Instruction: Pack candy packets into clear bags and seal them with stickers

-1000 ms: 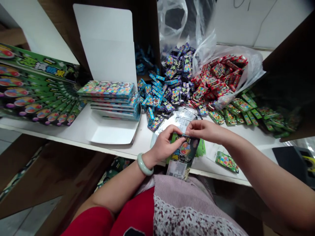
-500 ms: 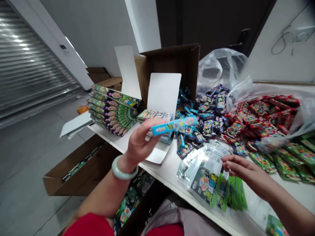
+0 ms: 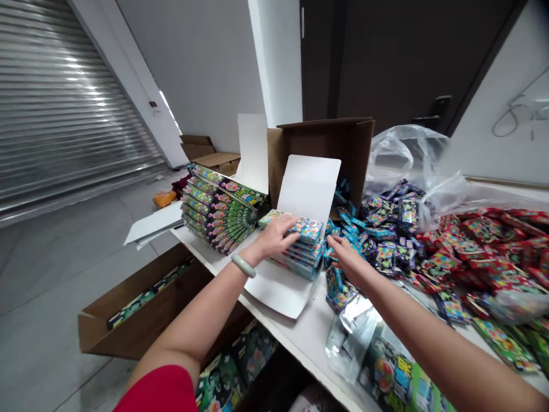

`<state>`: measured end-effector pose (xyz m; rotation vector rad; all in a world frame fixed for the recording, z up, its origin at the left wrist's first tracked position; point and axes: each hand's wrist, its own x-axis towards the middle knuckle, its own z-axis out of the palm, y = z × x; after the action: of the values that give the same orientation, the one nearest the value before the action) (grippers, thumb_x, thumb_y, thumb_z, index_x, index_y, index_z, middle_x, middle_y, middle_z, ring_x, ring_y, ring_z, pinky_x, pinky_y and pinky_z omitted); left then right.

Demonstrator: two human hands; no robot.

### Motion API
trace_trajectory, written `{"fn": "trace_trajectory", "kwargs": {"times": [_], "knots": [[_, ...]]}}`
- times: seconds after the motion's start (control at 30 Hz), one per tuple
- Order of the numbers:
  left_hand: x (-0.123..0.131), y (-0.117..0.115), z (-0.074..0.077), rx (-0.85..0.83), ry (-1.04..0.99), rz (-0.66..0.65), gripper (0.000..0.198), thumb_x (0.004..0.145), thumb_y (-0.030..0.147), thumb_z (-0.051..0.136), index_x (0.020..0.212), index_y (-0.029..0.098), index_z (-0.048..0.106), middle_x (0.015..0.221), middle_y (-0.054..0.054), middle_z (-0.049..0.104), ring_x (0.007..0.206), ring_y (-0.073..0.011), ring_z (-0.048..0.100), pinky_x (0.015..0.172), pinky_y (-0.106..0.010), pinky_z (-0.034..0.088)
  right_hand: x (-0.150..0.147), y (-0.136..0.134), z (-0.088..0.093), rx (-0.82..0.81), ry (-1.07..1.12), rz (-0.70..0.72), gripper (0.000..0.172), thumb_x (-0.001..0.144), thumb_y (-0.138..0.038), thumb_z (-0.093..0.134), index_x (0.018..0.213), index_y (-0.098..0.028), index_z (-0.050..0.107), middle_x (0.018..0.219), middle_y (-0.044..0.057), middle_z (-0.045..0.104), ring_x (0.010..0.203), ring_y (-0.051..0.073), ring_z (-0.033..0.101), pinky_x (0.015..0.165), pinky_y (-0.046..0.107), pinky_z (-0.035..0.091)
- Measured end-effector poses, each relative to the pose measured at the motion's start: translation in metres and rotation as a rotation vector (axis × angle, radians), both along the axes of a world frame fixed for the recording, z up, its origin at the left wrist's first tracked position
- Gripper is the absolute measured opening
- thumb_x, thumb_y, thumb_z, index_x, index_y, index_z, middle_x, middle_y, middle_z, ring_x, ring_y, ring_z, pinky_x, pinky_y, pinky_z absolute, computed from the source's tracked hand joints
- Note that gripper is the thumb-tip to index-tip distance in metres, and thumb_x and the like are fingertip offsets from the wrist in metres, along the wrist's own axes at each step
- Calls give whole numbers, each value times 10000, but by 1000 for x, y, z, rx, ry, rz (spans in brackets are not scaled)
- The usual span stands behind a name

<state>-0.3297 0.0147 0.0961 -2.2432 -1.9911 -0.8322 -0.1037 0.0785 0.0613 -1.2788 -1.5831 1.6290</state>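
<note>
My left hand [image 3: 274,236], with a pale bangle on its wrist, lies over the left part of a stack of flat blue packets [image 3: 306,230]. Its fingers are stretched across the top of the stack. The stack stands on a white card sheet [image 3: 285,289], in front of an upright white card flap [image 3: 309,183]. My right hand [image 3: 345,256] is just right of the stack, fingers apart and holding nothing visible. Loose small blue packets [image 3: 349,224] lie just behind it. Below my right forearm is a clear plastic bag [image 3: 349,343] with dark and green printed packs.
Fanned green printed boxes [image 3: 223,214] stand left of the stack. Behind is an open cardboard box [image 3: 321,134]. Purple packets [image 3: 392,223] and red packets [image 3: 484,246] are heaped to the right. A long carton [image 3: 128,303] sits below the table's left edge.
My left hand has brought a blue packet down onto the stack. My right hand has moved from the clear bag leftward to the stack's right side. The view has shifted.
</note>
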Motion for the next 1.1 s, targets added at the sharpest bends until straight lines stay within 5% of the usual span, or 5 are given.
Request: {"fn": "trace_trajectory", "kwargs": {"times": [0.17,0.4,0.73,0.9,1.1], "knots": [[-62,28,9,-152,-198,356,430,853,428,562,1103,88,645,1125,-196,677,1119,-340,605,964,-426,465,-41,22,10,-85,-206,-3,738,823,-622,518,1416,-214,352,1460,195,391,1171,329,539,752,427,542],[-68,11,-18,-265,-459,263,450,855,523,531,958,117,696,943,-106,740,916,-279,682,828,-333,523,-40,15,17,-126,-237,147,513,845,-458,538,1287,-200,492,1269,142,585,1031,293,619,814,439,538],[-49,-96,-110,118,-874,128,637,867,476,577,1382,152,386,1392,-132,503,1301,-266,461,1117,-398,352,-18,-70,-67,960,-88,71,892,817,-388,630,1510,-228,92,1506,173,216,1416,342,238,1103,561,322],[-49,-118,-143,83,-958,92,559,851,378,623,1346,192,440,1416,-124,490,1312,-266,464,1131,-427,347,-25,-98,-105,1009,-115,161,770,876,-209,511,1514,-237,82,1501,174,234,1426,325,252,1096,579,333],[-49,-129,-144,159,-1003,143,412,863,319,605,1248,195,527,1309,-103,565,1251,-256,507,1105,-427,367,-34,-116,-102,911,-86,175,698,909,-206,473,1511,-243,122,1569,159,164,1461,316,182,1115,590,300]]}}
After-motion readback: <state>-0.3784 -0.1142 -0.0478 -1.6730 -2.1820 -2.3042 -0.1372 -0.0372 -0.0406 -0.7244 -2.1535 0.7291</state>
